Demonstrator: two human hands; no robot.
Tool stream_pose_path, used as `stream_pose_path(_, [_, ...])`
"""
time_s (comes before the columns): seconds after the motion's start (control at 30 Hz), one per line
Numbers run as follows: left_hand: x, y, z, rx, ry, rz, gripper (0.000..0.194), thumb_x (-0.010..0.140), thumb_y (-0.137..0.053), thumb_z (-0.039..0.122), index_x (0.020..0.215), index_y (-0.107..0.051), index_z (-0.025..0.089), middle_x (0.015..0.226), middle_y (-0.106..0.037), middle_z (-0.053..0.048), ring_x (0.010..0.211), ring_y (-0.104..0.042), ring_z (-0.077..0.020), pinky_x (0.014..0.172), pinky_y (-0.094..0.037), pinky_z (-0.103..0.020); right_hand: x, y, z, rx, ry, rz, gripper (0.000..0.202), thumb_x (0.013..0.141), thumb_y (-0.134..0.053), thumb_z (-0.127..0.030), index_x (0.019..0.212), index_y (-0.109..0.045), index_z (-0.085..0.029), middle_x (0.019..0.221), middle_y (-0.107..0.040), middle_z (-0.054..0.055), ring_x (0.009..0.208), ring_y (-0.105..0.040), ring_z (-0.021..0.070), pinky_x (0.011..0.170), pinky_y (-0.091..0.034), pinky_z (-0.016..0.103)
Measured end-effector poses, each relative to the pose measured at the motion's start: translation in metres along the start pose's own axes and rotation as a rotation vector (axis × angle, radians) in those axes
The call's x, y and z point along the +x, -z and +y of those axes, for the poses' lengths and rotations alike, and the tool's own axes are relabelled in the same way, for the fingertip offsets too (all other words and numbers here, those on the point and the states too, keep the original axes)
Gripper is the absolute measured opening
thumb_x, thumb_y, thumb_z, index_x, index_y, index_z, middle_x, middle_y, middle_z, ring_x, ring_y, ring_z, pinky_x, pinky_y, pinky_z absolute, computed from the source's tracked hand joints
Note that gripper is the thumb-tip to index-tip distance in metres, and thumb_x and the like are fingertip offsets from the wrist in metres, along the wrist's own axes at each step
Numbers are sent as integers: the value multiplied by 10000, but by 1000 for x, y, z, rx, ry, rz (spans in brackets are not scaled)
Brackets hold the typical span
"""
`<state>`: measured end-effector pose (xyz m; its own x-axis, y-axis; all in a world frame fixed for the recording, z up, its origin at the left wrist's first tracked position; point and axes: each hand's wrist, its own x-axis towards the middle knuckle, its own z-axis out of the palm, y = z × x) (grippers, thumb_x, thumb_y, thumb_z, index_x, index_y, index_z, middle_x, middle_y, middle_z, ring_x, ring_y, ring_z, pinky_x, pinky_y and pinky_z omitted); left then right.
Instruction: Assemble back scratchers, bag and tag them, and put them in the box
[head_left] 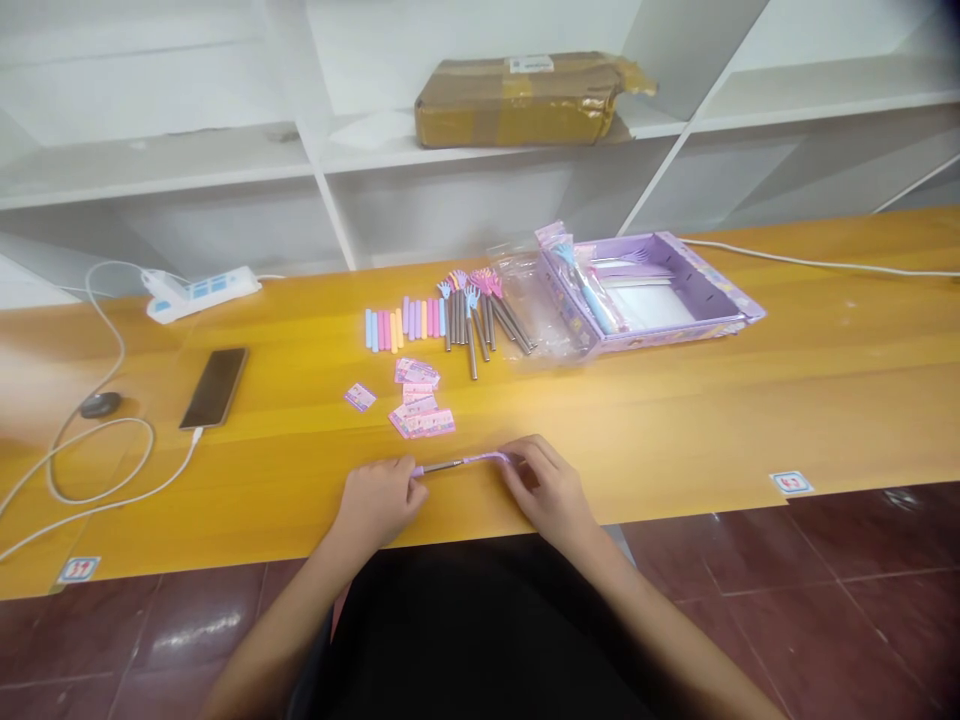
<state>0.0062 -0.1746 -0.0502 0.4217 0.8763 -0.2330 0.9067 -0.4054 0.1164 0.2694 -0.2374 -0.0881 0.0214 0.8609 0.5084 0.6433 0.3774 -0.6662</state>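
Between my hands, low over the table's front part, lies a thin back scratcher (pixel 444 466) with a metal rod and purple ends. My left hand (pixel 381 497) is closed around its purple handle end. With thumb and fingers, my right hand (pixel 546 482) pinches the purple head end, whose tip is hidden. Beyond them is a loose pile of small pink printed cards (pixel 421 400), with a single card (pixel 361 397) to its left. Farther back, several hand-headed back scratchers (pixel 472 315) with metal rods lie beside a row of pastel handle tubes (pixel 405 322).
A purple display box (pixel 720 290) holds bagged back scratchers (pixel 589 285), with clear plastic bags (pixel 529 300) at its left. Left on the table (pixel 675 420) are a phone (pixel 214 388), white cable (pixel 112 425) and power strip (pixel 202 293). A taped carton (pixel 517 105) sits on the shelf.
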Motion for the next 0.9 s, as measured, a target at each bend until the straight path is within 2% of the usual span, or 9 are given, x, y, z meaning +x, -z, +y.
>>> stream_pose_path(0.23, [0, 7, 1, 21, 36, -43, 270, 982, -489, 278, 1044, -744, 212, 963, -821, -101, 901, -779, -292, 721, -469, -340, -2, 3, 7, -47, 7, 37, 119, 1076, -610, -169, 1138, -689, -233, 980, -691, 56, 754, -695, 155, 642, -627, 280])
stream_pose_path(0.37, [-6, 14, -7, 62, 64, -48, 296, 987, -468, 282, 1056, -746, 212, 972, -827, -99, 915, -786, -303, 715, -462, -344, -1, 22, 19, -86, -60, 80, 108, 1083, -608, -201, 1133, -698, -232, 995, -701, 60, 798, -730, 163, 654, -666, 284])
stream_pose_path(0.47, [-14, 19, -23, 113, 79, -29, 296, 985, -458, 283, 1027, -742, 211, 940, -822, -101, 902, -783, -299, 699, -447, -336, 0, 49, 33, -131, -111, 158, 124, 1088, -601, -236, 1150, -708, -226, 980, -692, 52, 749, -729, 150, 611, -672, 277])
stream_pose_path(0.63, [-28, 21, -66, 176, 20, 21, 270, 957, -459, 263, 924, -722, 210, 870, -806, -96, 830, -769, -289, 651, -412, -324, -3, 110, 51, -241, -239, 388, 172, 1057, -651, -342, 1064, -749, -201, 979, -704, 55, 690, -732, 145, 562, -665, 285])
stream_pose_path(0.77, [-34, 20, -93, 190, -47, 152, 221, 908, -490, 243, 855, -703, 216, 781, -781, -77, 748, -748, -268, 613, -381, -311, -8, 154, 60, -373, -359, 588, 257, 990, -697, -406, 921, -764, -168, 909, -737, 91, 605, -730, 162, 523, -627, 292])
stream_pose_path(0.9, [-32, 16, -105, 183, -183, 302, 200, 878, -480, 206, 791, -660, 224, 708, -747, -45, 682, -722, -246, 590, -376, -318, -18, 187, 71, -472, -490, 778, 275, 915, -766, -441, 856, -758, -173, 762, -738, 108, 550, -743, 209, 497, -600, 305])
